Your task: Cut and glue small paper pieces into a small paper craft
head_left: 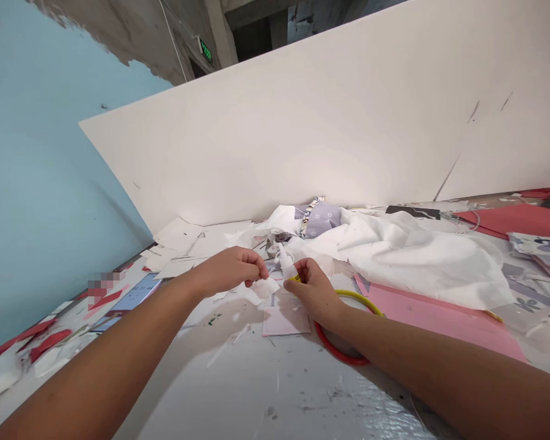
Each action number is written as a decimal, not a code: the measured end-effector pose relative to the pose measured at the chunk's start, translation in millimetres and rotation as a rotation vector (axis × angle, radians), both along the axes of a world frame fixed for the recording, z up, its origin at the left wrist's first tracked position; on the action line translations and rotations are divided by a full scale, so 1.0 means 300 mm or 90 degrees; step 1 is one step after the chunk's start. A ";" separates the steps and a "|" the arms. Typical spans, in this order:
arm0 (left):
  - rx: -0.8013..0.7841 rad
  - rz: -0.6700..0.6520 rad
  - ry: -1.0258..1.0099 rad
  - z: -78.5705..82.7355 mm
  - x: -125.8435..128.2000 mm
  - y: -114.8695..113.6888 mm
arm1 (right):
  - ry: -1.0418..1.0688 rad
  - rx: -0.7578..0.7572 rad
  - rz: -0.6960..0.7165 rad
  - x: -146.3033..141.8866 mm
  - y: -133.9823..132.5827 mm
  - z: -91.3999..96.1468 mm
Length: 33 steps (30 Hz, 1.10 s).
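My left hand is closed in a pinch on a small white scrap of cloth, held just above the table. My right hand is closed too, pinching the other end of the white scrap near a thin twisted strip; something yellow shows under its fingers. Below the hands lies a pale pink square piece. A red and yellow ring lies on the table under my right wrist, partly hidden by the forearm.
A heap of white fabric with a lilac flowered piece lies behind the hands. Pink sheets lie at right, white paper sheets at back left. A tall white board stands behind. Red scraps litter the left edge.
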State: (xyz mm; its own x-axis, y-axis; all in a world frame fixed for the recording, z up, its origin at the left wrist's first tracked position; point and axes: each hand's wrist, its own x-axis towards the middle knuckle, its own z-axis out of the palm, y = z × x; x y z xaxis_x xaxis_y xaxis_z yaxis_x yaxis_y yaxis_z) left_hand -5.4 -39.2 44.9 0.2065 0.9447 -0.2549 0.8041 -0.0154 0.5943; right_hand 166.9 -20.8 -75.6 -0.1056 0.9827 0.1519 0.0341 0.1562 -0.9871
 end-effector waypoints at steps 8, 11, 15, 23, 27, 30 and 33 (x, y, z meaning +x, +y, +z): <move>0.157 -0.091 0.105 0.017 -0.013 -0.038 | -0.010 -0.004 -0.003 -0.001 0.001 0.000; 0.215 -0.124 0.132 0.008 -0.019 -0.037 | -0.011 -0.005 -0.004 0.000 0.000 -0.002; 0.256 -0.149 0.161 0.000 -0.025 -0.034 | -0.007 -0.009 -0.001 0.000 0.000 0.002; 0.325 -0.188 0.207 0.002 -0.021 -0.039 | 0.001 -0.016 0.000 -0.001 -0.005 0.009; 0.334 -0.210 0.224 0.001 -0.019 -0.040 | 0.000 -0.014 -0.001 0.000 -0.003 0.007; 0.354 -0.234 0.240 0.000 -0.014 -0.043 | 0.001 -0.011 0.001 0.000 -0.001 0.003; 0.370 -0.276 0.265 -0.005 0.001 -0.054 | 0.005 -0.007 0.007 -0.001 0.000 -0.001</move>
State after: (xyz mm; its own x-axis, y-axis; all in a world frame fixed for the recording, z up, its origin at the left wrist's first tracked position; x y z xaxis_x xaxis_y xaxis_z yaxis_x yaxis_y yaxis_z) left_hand -5.1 -55.3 43.3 0.5785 0.8079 0.1123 0.8086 -0.5861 0.0513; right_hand 166.6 -21.0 -75.9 -0.1148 0.9832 0.1421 0.0254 0.1459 -0.9890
